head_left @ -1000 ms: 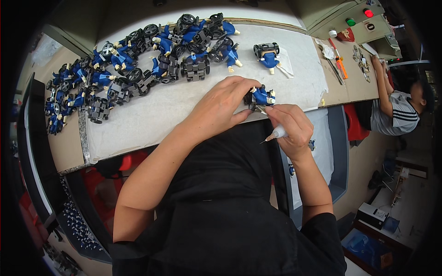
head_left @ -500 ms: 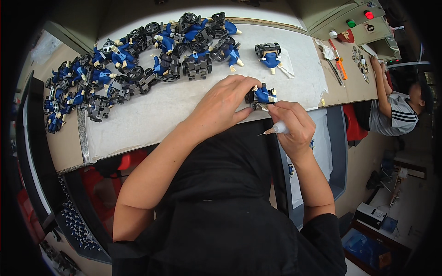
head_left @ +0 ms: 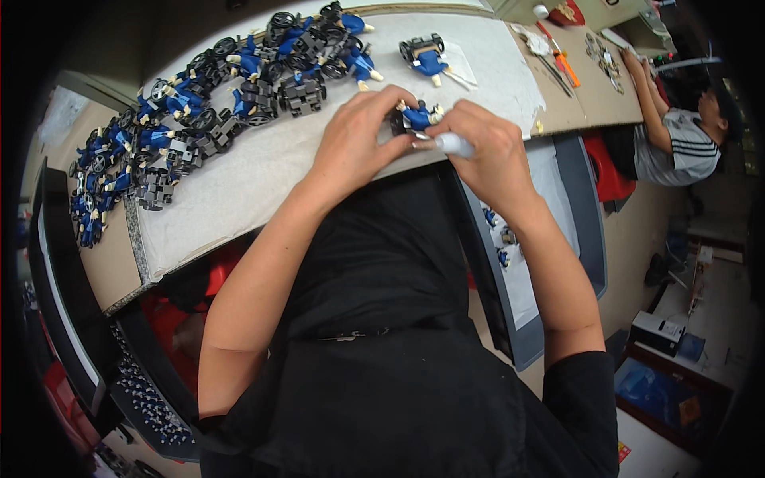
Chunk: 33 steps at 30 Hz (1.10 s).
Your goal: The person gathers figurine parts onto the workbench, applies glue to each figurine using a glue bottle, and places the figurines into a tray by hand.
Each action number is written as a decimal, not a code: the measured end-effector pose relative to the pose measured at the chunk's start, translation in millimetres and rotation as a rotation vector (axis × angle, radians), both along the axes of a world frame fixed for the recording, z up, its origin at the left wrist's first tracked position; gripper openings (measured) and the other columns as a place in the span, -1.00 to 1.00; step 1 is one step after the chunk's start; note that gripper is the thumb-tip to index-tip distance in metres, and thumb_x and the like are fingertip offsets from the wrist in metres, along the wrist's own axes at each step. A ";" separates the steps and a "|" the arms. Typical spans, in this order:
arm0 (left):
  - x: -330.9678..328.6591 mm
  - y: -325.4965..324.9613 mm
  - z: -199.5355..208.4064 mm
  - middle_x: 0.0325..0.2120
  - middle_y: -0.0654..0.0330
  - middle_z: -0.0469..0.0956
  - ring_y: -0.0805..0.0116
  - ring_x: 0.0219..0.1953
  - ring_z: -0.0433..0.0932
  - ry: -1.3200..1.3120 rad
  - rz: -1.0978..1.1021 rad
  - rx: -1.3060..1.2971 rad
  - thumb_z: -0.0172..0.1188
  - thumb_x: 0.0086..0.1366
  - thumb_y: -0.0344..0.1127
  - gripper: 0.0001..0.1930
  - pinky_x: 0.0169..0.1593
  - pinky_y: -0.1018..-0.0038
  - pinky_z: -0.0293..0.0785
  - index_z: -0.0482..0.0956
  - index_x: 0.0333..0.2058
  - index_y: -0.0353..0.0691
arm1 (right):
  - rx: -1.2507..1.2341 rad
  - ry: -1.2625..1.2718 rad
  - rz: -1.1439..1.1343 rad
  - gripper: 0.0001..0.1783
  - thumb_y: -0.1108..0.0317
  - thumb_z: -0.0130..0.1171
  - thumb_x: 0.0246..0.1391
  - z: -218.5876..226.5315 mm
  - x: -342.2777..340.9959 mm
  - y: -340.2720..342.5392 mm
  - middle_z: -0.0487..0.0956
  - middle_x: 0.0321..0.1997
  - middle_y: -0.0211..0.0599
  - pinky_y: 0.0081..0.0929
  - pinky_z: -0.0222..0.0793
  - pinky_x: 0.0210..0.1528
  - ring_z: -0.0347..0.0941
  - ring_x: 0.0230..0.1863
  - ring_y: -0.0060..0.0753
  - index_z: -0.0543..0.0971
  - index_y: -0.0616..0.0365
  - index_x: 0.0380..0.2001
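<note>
Upper centre: our left hand (head_left: pixel 355 147) pinches the small blue toy car (head_left: pixel 417 117) from its left. Our right hand (head_left: pixel 486 155) grips a white tool (head_left: pixel 453 144), touching the car's right.

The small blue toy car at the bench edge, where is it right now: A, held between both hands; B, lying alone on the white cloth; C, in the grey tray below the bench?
A: the left hand and right hand both close around the small blue toy car at the bench edge.

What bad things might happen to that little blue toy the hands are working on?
The toy sits near the table edge, so it might slip from the left hand and fall. The tool in the right hand might poke a finger. An elbow might knock the pile of toys.
</note>
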<state>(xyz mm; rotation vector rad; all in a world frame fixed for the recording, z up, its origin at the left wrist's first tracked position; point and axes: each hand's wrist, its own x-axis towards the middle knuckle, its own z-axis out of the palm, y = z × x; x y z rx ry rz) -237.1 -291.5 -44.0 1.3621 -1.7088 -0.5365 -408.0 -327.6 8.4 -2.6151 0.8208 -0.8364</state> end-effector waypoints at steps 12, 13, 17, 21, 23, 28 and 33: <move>-6.2 0.0 6.2 -0.36 0.12 0.54 0.18 -0.24 0.49 0.023 0.033 0.054 0.33 -0.06 -0.24 -0.64 -0.17 0.34 0.38 0.46 -0.26 -0.13 | -0.016 0.053 -0.110 -0.71 0.66 0.14 -0.37 1.2 3.1 3.4 0.50 -0.44 -0.23 -0.29 0.38 -0.36 0.47 -0.40 -0.08 0.55 0.16 -0.44; -3.9 -1.0 3.8 -0.36 0.11 0.54 0.16 -0.24 0.49 0.066 0.002 0.048 0.33 -0.07 -0.26 -0.63 -0.17 0.36 0.39 0.45 -0.26 -0.15 | -0.038 0.031 -0.120 -0.71 0.66 0.14 -0.37 -1.9 1.9 6.9 0.50 -0.44 -0.23 -0.29 0.38 -0.36 0.47 -0.40 -0.08 0.55 0.16 -0.44; -0.1 0.3 -3.7 -0.37 0.16 0.55 0.27 -0.24 0.51 0.318 -0.081 0.123 0.33 -0.03 -0.24 -0.64 -0.14 0.40 0.39 0.45 -0.26 -0.20 | 0.018 -0.228 -0.115 -0.62 0.54 0.30 -0.35 -14.6 -6.2 14.8 0.46 -0.35 -0.30 -0.33 0.40 -0.34 0.47 -0.36 -0.20 0.57 0.07 -0.31; -15.2 25.6 43.6 -0.37 0.25 0.49 0.51 -0.26 0.46 0.944 -0.214 0.586 0.20 0.16 -0.26 -0.71 -0.13 0.50 0.37 0.39 -0.18 -0.18 | 0.077 -0.254 -0.083 -0.39 0.47 0.36 -0.37 8.8 -16.4 33.1 0.48 -0.24 -0.26 -0.35 0.44 -0.26 0.49 -0.26 -0.15 0.48 0.01 -0.09; -24.6 35.7 50.2 -0.30 0.25 0.44 0.54 -0.22 0.44 1.017 -0.232 0.666 0.08 0.26 -0.24 -0.74 -0.10 0.52 0.36 0.32 -0.13 -0.17 | 0.036 -0.312 -0.049 -0.32 0.46 0.36 -0.38 7.7 -15.7 36.1 0.50 -0.20 -0.24 -0.36 0.45 -0.23 0.49 -0.22 -0.13 0.43 0.00 -0.03; -41.8 49.2 38.2 -0.14 0.22 0.35 0.43 -0.11 0.41 1.379 -0.304 0.709 -0.11 0.34 -0.18 -0.67 -0.02 0.39 0.41 0.20 0.03 -0.11 | 0.177 -0.317 -0.051 -0.25 0.48 0.39 -0.42 2.1 -15.0 42.2 0.50 -0.06 -0.16 -0.40 0.45 -0.16 0.49 -0.12 -0.16 0.39 0.13 0.00; -51.9 55.2 28.7 -0.15 0.19 0.34 0.41 -0.08 0.39 1.473 -0.251 0.723 -0.14 0.35 -0.21 -0.69 0.00 0.36 0.39 0.19 0.03 -0.12 | 0.181 -0.299 -0.086 -0.28 0.47 0.40 -0.43 -10.2 -15.8 47.5 0.51 -0.04 -0.16 -0.48 0.43 -0.17 0.51 -0.13 -0.26 0.43 0.18 -0.02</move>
